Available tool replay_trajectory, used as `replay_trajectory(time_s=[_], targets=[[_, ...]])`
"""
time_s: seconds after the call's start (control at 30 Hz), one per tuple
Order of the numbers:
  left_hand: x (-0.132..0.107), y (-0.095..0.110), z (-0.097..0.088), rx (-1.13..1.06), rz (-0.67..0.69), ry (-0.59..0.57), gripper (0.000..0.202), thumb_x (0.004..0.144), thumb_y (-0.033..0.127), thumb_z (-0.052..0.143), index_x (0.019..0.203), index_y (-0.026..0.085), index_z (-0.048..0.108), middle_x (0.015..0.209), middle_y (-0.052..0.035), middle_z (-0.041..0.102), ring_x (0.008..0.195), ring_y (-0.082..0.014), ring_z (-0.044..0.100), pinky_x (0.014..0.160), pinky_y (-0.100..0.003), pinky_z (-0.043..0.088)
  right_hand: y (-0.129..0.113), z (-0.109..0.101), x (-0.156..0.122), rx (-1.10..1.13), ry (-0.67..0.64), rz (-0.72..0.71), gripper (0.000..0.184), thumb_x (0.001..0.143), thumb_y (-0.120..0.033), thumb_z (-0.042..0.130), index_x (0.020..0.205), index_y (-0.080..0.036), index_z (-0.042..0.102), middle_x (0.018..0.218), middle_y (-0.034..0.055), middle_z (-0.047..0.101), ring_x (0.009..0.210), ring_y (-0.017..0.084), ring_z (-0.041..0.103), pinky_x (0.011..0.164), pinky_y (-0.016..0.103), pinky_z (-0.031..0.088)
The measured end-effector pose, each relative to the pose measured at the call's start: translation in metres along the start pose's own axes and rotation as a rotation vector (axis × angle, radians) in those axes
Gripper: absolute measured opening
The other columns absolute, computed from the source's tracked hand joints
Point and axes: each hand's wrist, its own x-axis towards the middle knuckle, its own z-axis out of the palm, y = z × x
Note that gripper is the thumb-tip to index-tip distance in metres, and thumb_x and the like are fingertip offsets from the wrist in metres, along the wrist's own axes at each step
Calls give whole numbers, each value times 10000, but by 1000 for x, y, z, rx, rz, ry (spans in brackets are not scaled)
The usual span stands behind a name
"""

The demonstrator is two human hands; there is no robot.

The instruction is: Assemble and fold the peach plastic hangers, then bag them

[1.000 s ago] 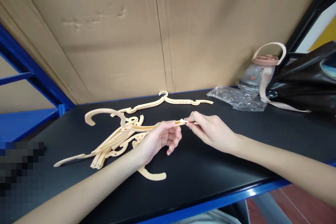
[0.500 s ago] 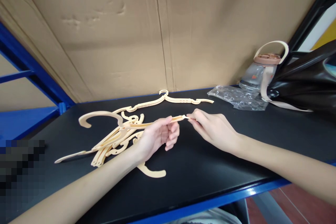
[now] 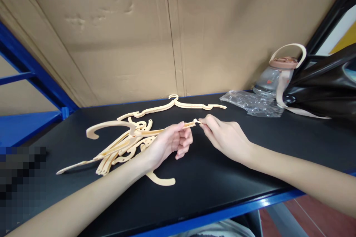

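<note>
My left hand (image 3: 172,140) is closed around one arm of a cream plastic clothes hanger (image 3: 151,132), thumb on top and fingers curled beneath. The hanger's large hook points left, and its other arm slants down to the left above the pile. At the right end of the held arm, my right hand (image 3: 222,133) pinches a small cream piece (image 3: 197,120) between thumb and fingertips. That piece meets the arm's tip; whether it is joined cannot be made out. Several loose cream hanger parts (image 3: 104,166) lie heaped under and beside my left wrist, partly hidden by it.
An assembled cream hanger (image 3: 158,109) lies at the back of the black tabletop (image 3: 222,185), near a cardboard wall (image 3: 116,44). Crumpled clear plastic (image 3: 253,103) and a strapped water bottle (image 3: 274,79) stand at the back right. Blue frame bars (image 3: 33,70) rise on the left.
The held hanger has tilted a little, its hook shifting slightly right and lower. The small piece in my right hand shows a little more at the arm's tip. Both hands stay nearly in place.
</note>
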Motion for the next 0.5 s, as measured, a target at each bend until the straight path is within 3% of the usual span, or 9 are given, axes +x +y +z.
replay_trajectory(time_s=[0.23, 0.5], targets=[[2, -2, 0, 41, 2, 14, 384, 946, 427, 334, 895, 137, 579, 728, -6, 486, 484, -81, 390, 414, -193, 321, -2, -1, -1, -134, 54, -34, 144, 943, -133, 393, 879, -164, 519, 739, -20, 637, 441, 92, 540, 395, 229, 251], [1, -3, -1, 15, 2, 6, 382, 932, 440, 377, 927, 130, 599, 756, -10, 495, 500, -76, 401, 420, -191, 328, -4, -5, -1, -224, 132, -114, 128, 904, -71, 435, 854, -158, 515, 691, -34, 593, 445, 74, 483, 432, 251, 254]])
